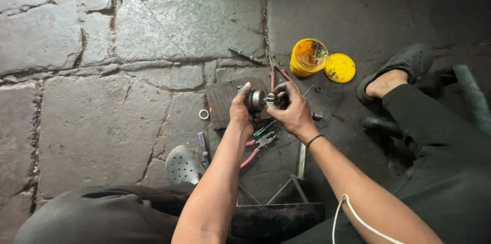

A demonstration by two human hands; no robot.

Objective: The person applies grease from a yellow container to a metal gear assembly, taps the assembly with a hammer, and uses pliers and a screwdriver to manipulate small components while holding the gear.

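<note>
We see both hands meeting over a dark, greasy patch of the stone floor (102, 121), sharing one small metal part (257, 100), a round grey cylindrical piece with a narrower stub on its right side. The left hand (240, 111) wraps it from the left, thumb raised over the top and fingers curled close around the body, so it grips the part firmly. The right hand (292, 110) comes in from the right with its fingers bent tight around the stub end, also holding it; a black band (313, 141) circles that wrist. The part sits in the air between the two hands, just above a dark ribbed mat (221, 102). Below the hands lie red-handled pliers (258, 147) and a green-handled tool (263, 130) we cannot identify further. Up and to the right stands an open yellow tub (308, 57) with amber grease inside, its yellow lid (339, 67) lying flat just beside it. A small metal ring (204, 114) rests on the stone left of the mat, and a dark rod (246, 56) lies above it. A grey perforated clog (182, 165) shows at lower left, a black clog (404, 65) on the foot at upper right, and a white cord (358, 218) crosses the right forearm
</note>
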